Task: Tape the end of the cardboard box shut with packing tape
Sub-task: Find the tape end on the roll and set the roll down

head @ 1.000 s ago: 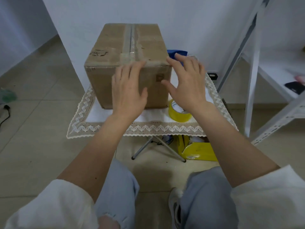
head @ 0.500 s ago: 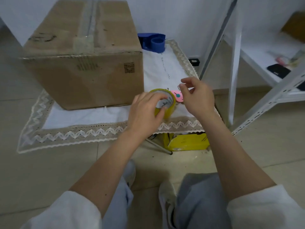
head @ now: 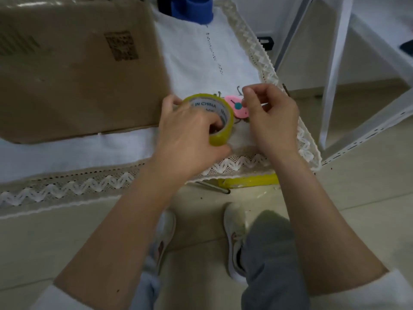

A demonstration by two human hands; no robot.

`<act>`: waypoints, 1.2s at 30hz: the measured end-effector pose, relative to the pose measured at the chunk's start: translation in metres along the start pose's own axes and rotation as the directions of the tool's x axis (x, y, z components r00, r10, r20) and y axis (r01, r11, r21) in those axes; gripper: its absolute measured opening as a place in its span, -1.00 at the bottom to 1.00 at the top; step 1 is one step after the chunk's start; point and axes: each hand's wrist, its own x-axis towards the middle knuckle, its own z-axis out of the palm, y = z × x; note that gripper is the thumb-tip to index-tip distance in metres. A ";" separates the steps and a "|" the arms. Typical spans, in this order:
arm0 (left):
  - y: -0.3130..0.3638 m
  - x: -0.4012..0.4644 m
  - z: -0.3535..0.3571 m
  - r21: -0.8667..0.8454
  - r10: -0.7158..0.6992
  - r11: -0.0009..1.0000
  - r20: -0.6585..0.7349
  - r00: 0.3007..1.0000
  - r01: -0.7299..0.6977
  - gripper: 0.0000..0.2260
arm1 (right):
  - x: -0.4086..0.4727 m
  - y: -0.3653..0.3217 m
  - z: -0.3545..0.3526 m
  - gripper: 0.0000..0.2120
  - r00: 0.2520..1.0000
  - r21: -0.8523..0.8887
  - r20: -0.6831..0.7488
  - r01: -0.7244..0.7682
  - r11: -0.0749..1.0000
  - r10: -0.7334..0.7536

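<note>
A brown cardboard box stands on the cloth-covered table, filling the upper left of the view. My left hand grips a yellowish roll of packing tape just right of the box's near corner, fingers through its core. My right hand is beside the roll with thumb and forefinger pinched together near the roll's edge; whether it holds the tape's end is too fine to tell. A small pink cutter lies on the cloth between my hands.
A blue tape dispenser sits at the table's far edge. White metal shelving stands to the right. A yellow box lies under the table's front edge. My feet are on the tiled floor below.
My hands left the box's front face and dropped to the tape roll. The left hand took the roll and lifted it; the right hand pinched at its edge. The view moved closer.
</note>
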 end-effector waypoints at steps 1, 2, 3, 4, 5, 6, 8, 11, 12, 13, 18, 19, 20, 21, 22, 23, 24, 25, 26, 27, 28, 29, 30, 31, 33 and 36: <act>-0.001 -0.001 -0.001 -0.030 -0.005 1.000 -0.001 1.000 0.005 -0.72 | 0.001 0.000 0.001 -0.89 1.000 0.012 -0.003 -0.005 1.000 0.005; -0.002 -0.001 -0.002 -0.062 -0.017 0.998 0.002 1.000 0.017 -0.73 | 0.003 0.000 0.002 -0.89 1.000 0.024 -0.010 -0.009 1.000 0.010; -0.002 -0.002 -0.002 -0.089 -0.029 0.996 0.003 1.000 0.029 -0.73 | 0.004 0.000 0.002 -0.90 1.000 0.035 -0.017 -0.009 0.999 0.009; -0.003 -0.002 -0.003 -0.108 -0.033 0.994 -0.004 0.999 0.032 -0.74 | 0.005 -0.001 0.002 -0.91 1.000 0.046 -0.026 -0.007 0.999 0.008; -0.003 -0.002 -0.004 -0.126 -0.032 0.992 -0.023 0.999 0.029 -0.76 | 0.006 -0.002 0.002 -0.91 0.999 0.065 -0.037 -0.006 0.998 0.009; -0.003 0.000 -0.007 -0.158 -0.034 0.987 -0.055 0.998 0.025 -0.76 | 0.007 -0.005 0.002 -0.91 0.999 0.092 -0.046 -0.010 0.996 0.014; -0.003 0.006 -0.012 -0.288 -0.065 0.957 -0.108 0.992 0.032 -0.74 | 0.008 -0.011 0.003 -0.91 0.998 0.166 -0.058 -0.022 0.986 0.032; -0.002 0.014 -0.010 -0.512 -0.121 0.859 -0.147 0.982 0.029 -0.78 | 0.007 -0.019 0.006 -0.87 0.996 0.251 -0.066 -0.043 0.967 0.061; -0.002 0.016 -0.006 -0.572 -0.148 0.820 -0.170 0.974 0.024 -0.81 | 0.007 -0.022 0.007 -0.83 0.995 0.283 -0.054 -0.061 0.957 0.079; -0.002 0.017 -0.002 -0.632 -0.180 0.775 -0.190 0.965 0.021 -0.85 | 0.006 -0.025 0.008 -0.79 0.994 0.327 -0.027 -0.095 0.940 0.110; -0.006 0.013 0.021 -0.777 -0.284 0.629 -0.186 0.941 0.036 -0.88 | 0.008 -0.037 0.011 -0.58 0.941 0.511 0.207 -0.338 0.791 0.269; -0.007 0.014 0.024 -0.787 -0.297 0.615 -0.182 0.937 0.042 -0.86 | 0.009 -0.037 0.012 -0.57 0.923 0.523 0.258 -0.381 0.762 0.285; -0.008 0.014 0.027 -0.794 -0.309 0.607 -0.180 0.934 0.048 -0.85 | 0.010 -0.038 0.013 -0.57 0.907 0.525 0.309 -0.415 0.744 0.288; -0.008 0.015 0.029 -0.796 -0.317 0.603 -0.181 0.931 0.050 -0.84 | 0.011 -0.037 0.015 -0.56 0.894 0.522 0.353 -0.434 0.734 0.277; -0.009 0.016 0.031 -0.798 -0.323 0.600 -0.184 0.928 0.051 -0.83 | 0.011 -0.037 0.016 -0.55 0.884 0.519 0.388 -0.444 0.731 0.261; -0.010 0.016 0.033 -0.800 -0.328 0.598 -0.188 0.926 0.050 -0.81 | 0.011 -0.036 0.017 -0.55 0.879 0.514 0.408 -0.445 0.734 0.247; -0.011 0.017 0.035 -0.803 -0.330 0.594 -0.188 0.925 0.049 -0.81 | 0.011 -0.036 0.017 -0.57 0.877 0.508 0.418 -0.441 0.740 0.236; -0.012 0.017 0.036 -0.807 -0.329 0.589 -0.186 0.926 0.047 -0.80 | 0.011 -0.035 0.017 -0.60 0.880 0.501 0.417 -0.431 0.750 0.227; -0.014 0.017 0.038 -0.811 -0.327 0.583 -0.184 0.927 0.045 -0.80 | 0.011 -0.035 0.018 -0.63 0.885 0.495 0.412 -0.419 0.761 0.219; -0.014 0.017 0.039 -0.815 -0.326 0.578 -0.184 0.927 0.041 -0.80 | 0.010 -0.034 0.018 -0.66 0.891 0.493 0.403 -0.405 0.770 0.211; -0.014 0.017 0.039 -0.820 -0.328 0.571 -0.184 0.927 0.040 -0.80 | 0.009 -0.033 0.019 -0.69 0.895 0.498 0.395 -0.397 0.771 0.206; -0.014 0.017 0.040 -0.828 -0.330 0.560 -0.180 0.927 0.038 -0.81 | 0.008 -0.032 0.019 -0.73 0.898 0.509 0.388 -0.395 0.764 0.206; -0.014 0.017 0.040 -0.837 -0.331 0.547 -0.178 0.927 0.034 -0.82 | 0.007 -0.031 0.019 -0.74 0.899 0.521 0.386 -0.398 0.755 0.208; -0.013 0.017 0.040 -0.845 -0.330 0.534 -0.177 0.927 0.029 -0.82 | 0.007 -0.030 0.019 -0.74 0.898 0.531 0.390 -0.400 0.747 0.204; -0.012 0.016 0.040 -0.861 -0.331 0.507 -0.176 0.927 0.017 -0.82 | 0.007 -0.028 0.018 -0.72 0.894 0.541 0.413 -0.395 0.743 0.175; -0.012 0.016 0.040 -0.878 -0.342 0.479 -0.171 0.924 0.015 -0.83 | 0.006 -0.026 0.016 -0.68 0.881 0.553 0.456 -0.395 0.734 0.131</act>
